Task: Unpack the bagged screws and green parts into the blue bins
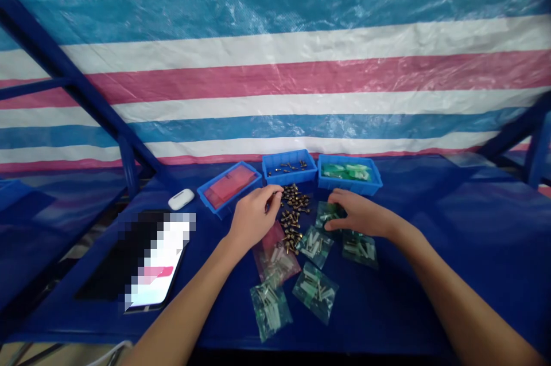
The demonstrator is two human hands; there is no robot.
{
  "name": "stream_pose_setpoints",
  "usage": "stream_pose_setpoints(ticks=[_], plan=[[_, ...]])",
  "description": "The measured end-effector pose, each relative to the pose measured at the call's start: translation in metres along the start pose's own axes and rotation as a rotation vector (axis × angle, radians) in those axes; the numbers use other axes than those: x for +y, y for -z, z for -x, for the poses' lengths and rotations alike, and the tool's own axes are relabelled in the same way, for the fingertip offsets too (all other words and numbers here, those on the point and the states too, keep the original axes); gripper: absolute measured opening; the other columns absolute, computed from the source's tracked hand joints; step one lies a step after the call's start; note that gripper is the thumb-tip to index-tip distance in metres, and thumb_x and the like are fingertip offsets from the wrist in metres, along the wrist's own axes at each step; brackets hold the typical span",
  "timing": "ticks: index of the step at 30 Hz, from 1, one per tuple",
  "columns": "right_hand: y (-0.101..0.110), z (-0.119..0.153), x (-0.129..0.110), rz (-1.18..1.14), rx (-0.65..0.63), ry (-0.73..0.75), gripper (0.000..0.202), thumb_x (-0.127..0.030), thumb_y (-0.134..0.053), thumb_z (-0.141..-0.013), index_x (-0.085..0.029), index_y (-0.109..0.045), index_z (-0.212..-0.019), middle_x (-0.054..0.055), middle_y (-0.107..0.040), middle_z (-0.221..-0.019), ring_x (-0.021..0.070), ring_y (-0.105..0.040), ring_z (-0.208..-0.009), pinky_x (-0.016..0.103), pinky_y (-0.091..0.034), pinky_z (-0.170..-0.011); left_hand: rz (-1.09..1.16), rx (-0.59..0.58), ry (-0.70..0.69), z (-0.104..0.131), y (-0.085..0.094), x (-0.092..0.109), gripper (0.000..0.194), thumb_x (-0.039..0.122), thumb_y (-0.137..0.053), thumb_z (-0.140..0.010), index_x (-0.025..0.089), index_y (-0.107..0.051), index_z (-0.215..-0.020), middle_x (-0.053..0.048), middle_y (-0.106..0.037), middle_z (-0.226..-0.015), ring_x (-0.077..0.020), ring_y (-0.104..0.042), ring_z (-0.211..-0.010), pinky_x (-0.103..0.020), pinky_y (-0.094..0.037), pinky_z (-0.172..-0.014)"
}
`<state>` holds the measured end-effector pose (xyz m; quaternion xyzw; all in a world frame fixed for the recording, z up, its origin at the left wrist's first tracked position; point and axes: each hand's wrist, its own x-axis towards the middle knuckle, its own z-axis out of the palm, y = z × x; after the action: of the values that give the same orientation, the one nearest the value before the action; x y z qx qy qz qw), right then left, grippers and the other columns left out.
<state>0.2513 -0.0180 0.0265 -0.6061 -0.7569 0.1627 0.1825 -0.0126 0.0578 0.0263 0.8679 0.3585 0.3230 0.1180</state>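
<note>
My left hand (pixel 257 212) is closed in a pinch beside a pile of brass-coloured screws (pixel 291 218); what its fingertips hold is too small to make out. My right hand (pixel 359 212) is spread, thumb and fingers apart, over a small green bag (pixel 326 214) that it partly covers. Clear green bags with white pieces lie nearby: one (pixel 315 245) beside the screws, one (pixel 360 249) below my right hand, and two nearer the front edge (pixel 316 291), (pixel 270 308). A pink bag (pixel 278 257) with white pieces lies below my left hand.
Behind the hands stand three blue trays: one with pink bags (pixel 217 208), one with a few screws (pixel 289 178), one with green bags (pixel 350 186). A white case (pixel 181 199) and a lit, partly pixelated device (pixel 157 274) lie left. Striped sheeting (pixel 301 79) hangs behind.
</note>
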Motion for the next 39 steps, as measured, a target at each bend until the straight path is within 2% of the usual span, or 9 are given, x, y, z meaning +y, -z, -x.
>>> stream_pose_setpoints(ticks=[6,9,14,18,20,23,31,36,39], plan=[[0.01,0.0,-0.016,-0.46,0.174,-0.369,0.043,-0.055,-0.06,-0.082,-0.019,-0.053,-0.106,-0.006,-0.05,-0.043,0.015,-0.045,-0.034,0.026,-0.03,-0.035,0.154,-0.045,0.065,-0.001,0.001,0.008,0.022,0.033,-0.046,-0.095,0.023,-0.065,-0.101,0.002,-0.06,-0.064,-0.0118,-0.052,-0.054,-0.024,-0.037,-0.057],[0.004,-0.001,-0.032,-0.697,0.184,-0.317,0.039,-0.051,-0.065,-0.081,-0.02,-0.053,-0.101,-0.008,-0.047,-0.038,0.0115,-0.039,-0.032,0.022,-0.026,-0.034,0.314,-0.121,0.109,-0.002,0.005,0.013,0.024,0.04,-0.05,-0.093,0.022,-0.066,-0.1,0.002,-0.059,-0.06,-0.0117,-0.053,-0.054,-0.023,-0.038,-0.056],[-0.014,-0.003,-0.059,-0.944,0.02,-0.234,0.028,-0.044,-0.067,-0.082,-0.021,-0.052,-0.084,-0.011,-0.039,-0.033,0.0065,-0.027,-0.028,0.02,-0.015,-0.034,0.717,-0.431,0.259,-0.003,0.013,0.02,0.051,0.047,-0.06,-0.086,0.021,-0.05,-0.13,0.003,-0.062,-0.055,-0.0118,-0.054,-0.046,-0.02,-0.038,-0.047],[-0.022,-0.005,-0.067,-1.035,0.031,-0.18,0.02,-0.035,-0.069,-0.082,-0.02,-0.06,-0.092,-0.006,-0.055,-0.048,0.0083,-0.045,-0.038,0.02,-0.032,-0.039,0.859,-0.545,0.319,-0.004,0.014,0.016,0.053,0.045,-0.064,-0.085,0.02,-0.05,-0.129,0.002,-0.063,-0.053,-0.0108,-0.05,-0.038,-0.02,-0.036,-0.041],[-0.023,-0.006,-0.066,-1.085,0.076,-0.088,0.016,-0.029,-0.07,-0.08,-0.021,-0.066,-0.093,0.0,-0.067,-0.077,0.0124,-0.061,-0.062,0.024,-0.046,-0.056,0.866,-0.49,0.266,-0.005,0.012,0.012,0.038,0.039,-0.066,-0.084,0.019,-0.059,-0.116,-0.001,-0.068,-0.064,-0.0108,-0.056,-0.047,-0.021,-0.043,-0.048],[-0.024,-0.008,-0.062,-1.084,0.14,0.017,0.01,-0.024,-0.07,-0.078,-0.021,-0.071,-0.088,0.003,-0.064,-0.102,0.0165,-0.063,-0.089,0.029,-0.049,-0.078,0.787,-0.356,0.158,-0.006,0.007,0.006,0.018,0.027,-0.069,-0.081,0.018,-0.068,-0.097,-0.005,-0.07,-0.09,-0.013,-0.062,-0.072,-0.025,-0.048,-0.067],[-0.024,-0.009,-0.059,-0.797,0.294,-0.014,0.018,-0.033,-0.072,-0.078,-0.023,-0.07,-0.093,0.005,-0.063,-0.108,0.0201,-0.06,-0.098,0.031,-0.05,-0.08,0.805,-0.333,0.177,-0.006,0.003,0.007,0.022,0.032,-0.069,-0.083,0.018,-0.069,-0.1,-0.005,-0.071,-0.091,-0.0161,-0.066,-0.081,-0.026,-0.049,-0.073],[-0.02,-0.01,-0.055,-0.758,0.282,-0.095,0.022,-0.04,-0.067,-0.082,-0.019,-0.067,-0.082,0.001,-0.064,-0.074,0.0162,-0.061,-0.07,0.029,-0.051,-0.066,0.771,-0.28,0.281,-0.007,0.005,0.008,0.028,0.043,-0.059,-0.089,0.015,-0.067,-0.09,-0.002,-0.068,-0.065,-0.0124,-0.062,-0.058,-0.022,-0.047,-0.058],[-0.009,-0.009,-0.041,-0.662,0.517,-0.146,0.026,-0.041,-0.068,-0.081,-0.019,-0.069,-0.096,0.002,-0.068,-0.078,0.0169,-0.062,-0.066,0.03,-0.052,-0.062,0.742,-0.186,0.332,-0.01,0.005,0.004,0.032,0.045,-0.055,-0.091,0.016,-0.067,-0.096,-0.002,-0.067,-0.064,-0.0108,-0.059,-0.054,-0.02,-0.044,-0.052]])
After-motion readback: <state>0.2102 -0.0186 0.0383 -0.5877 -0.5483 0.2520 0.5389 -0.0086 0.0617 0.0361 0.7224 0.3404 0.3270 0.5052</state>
